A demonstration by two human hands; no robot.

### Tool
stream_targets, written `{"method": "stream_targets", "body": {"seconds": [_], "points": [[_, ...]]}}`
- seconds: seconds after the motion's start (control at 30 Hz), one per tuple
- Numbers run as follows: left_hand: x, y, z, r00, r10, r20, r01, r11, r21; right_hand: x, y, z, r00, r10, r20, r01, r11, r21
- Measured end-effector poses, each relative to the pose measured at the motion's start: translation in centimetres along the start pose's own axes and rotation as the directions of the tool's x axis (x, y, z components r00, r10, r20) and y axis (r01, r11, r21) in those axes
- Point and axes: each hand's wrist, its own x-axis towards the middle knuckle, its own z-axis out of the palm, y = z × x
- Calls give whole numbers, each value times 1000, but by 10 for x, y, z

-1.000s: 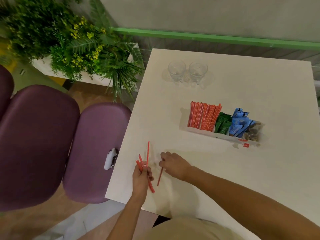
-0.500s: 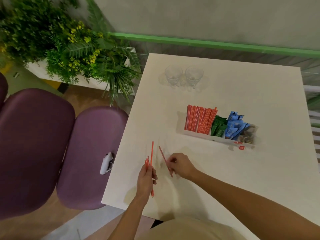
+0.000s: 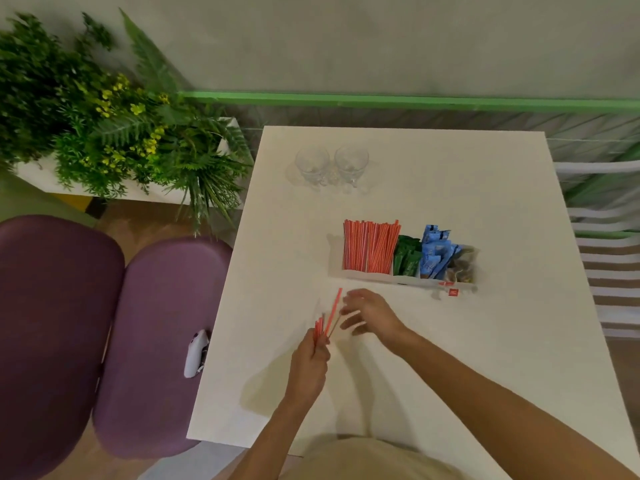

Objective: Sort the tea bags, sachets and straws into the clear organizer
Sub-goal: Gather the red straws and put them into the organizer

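Currently on the straw-gathering step, by the look of it: pinching a small bunch of red straws (image 3: 321, 325) in the left grip (image 3: 308, 362), curled round their lower ends, tips pointing up and away, over the near-left part of the bench (image 3: 485, 341). Hovering the right grip (image 3: 367, 315) just beside the bunch, fingers spread and loose, apparently holding nothing.

Probably late in the task, with the organizer (image 3: 405, 278) mid-bench already loaded: stocked straws (image 3: 370, 245) at the left end, then green sachets (image 3: 408, 256), blue sachets (image 3: 436, 252), tea bags (image 3: 462, 266) at the right end.

Next, likely: squaring the bunch, carrying it across and dropping it upright in with the stocked straws. Calls for aligned ends, a firm pinch against fanning or slipping, and a clean entry beside a tightly packed lot. Possibly also tucking in the red tag (image 3: 453, 292) lying on the bench just in front of the organizer's right end.

Hard to make out:
- Right grip motion-blurred, so no telling whether fingertips touch the longest straw.
- Pale thin line between bunch and right grip, straw or shadow, unclear.
- Straw count in bunch unreadable, lower ends hidden inside left grip.
- Dividers barely visible through clear walls.
- Tea bags dim, partly behind blue sachets.
- Forearms cut off at bottom edge.
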Motion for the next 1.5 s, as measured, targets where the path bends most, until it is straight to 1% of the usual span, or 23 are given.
{"method": "stream_targets", "body": {"seconds": [0.03,0.07,0.13,0.2,0.27,0.3,0.37,0.47,0.53,0.57,0.63,0.7,0.77,0.83,0.9,0.97,1.03,1.07,1.13,1.23,1.3,1.4,1.5], "points": [[-1,3,0,999,4,47,-3,1000,-10,2,-5,-5,1000,5,11,-5,1000,14],[-2,5,-1,996,8,92,-7,1000,-16,3,-10,-9,999,1,46,0,1000,-29],[-3,13,-2,985,15,172,-18,1000,13,1,-15,-11,992,-16,123,37,985,-166],[-1,20,-3,966,27,257,-61,991,122,-1,-17,-10,988,-29,155,70,960,-270],[3,25,-4,947,45,318,-145,944,297,-3,-18,-9,984,-38,174,103,918,-384],[5,26,-5,943,43,329,-165,921,354,-4,-17,-9,983,-34,178,109,896,-431],[9,27,-6,951,40,307,-169,899,405,-6,-17,-10,982,-3,188,92,880,-466],[14,32,-6,974,44,223,-154,849,506,-10,-16,-12,975,71,211,21,913,-407],[16,40,-4,982,32,186,-135,806,577,-11,-12,-10,976,72,208,14,923,-384],[17,44,-2,986,20,166,-119,779,616,-11,-9,-7,979,47,196,32,925,-379],[22,52,2,989,14,150,-116,711,693,-10,-4,-3,989,-58,139,103,935,-340],[28,62,7,988,32,148,-133,646,752,-10,-5,0,986,-155,61,165,965,-204],[36,69,10,986,88,145,-168,622,765,-10,-9,0,977,-213,25,214,976,-47],[44,75,9,976,146,162,-218,622,752,-9,-13,-5,969,-241,53,241,971,11],[49,80,6,961,171,218,-276,633,723,-6,-16,-14,964,-240,114,237,971,34],[52,85,0,945,173,279,-316,712,627,-2,-21,-25,963,-231,138,227,973,46],[55,90,-8,931,177,319,-337,754,564,0,-27,-36,967,-226,120,218,973,73],[57,93,-13,931,182,317,-334,775,537,0,-30,-41,970,-222,102,213,972,98],[59,98,-24,941,192,278,-298,857,420,1,-36,-52,976,-206,67,193,967,166],[57,106,-31,960,211,183,-240,959,152,1,-42,-63,978,-204,46,183,942,282],[55,111,-24,967,229,115,-234,972,32,-1,-45,-59,976,-209,57,179,925,334],[53,117,-5,959,269,89,-270,963,-5,-2,-42,-44,975,-217,52,186,918,350],[58,116,4,967,248,54,-245,967,-69,-3,-37,-42,975,-211,64,176,918,354]]}}
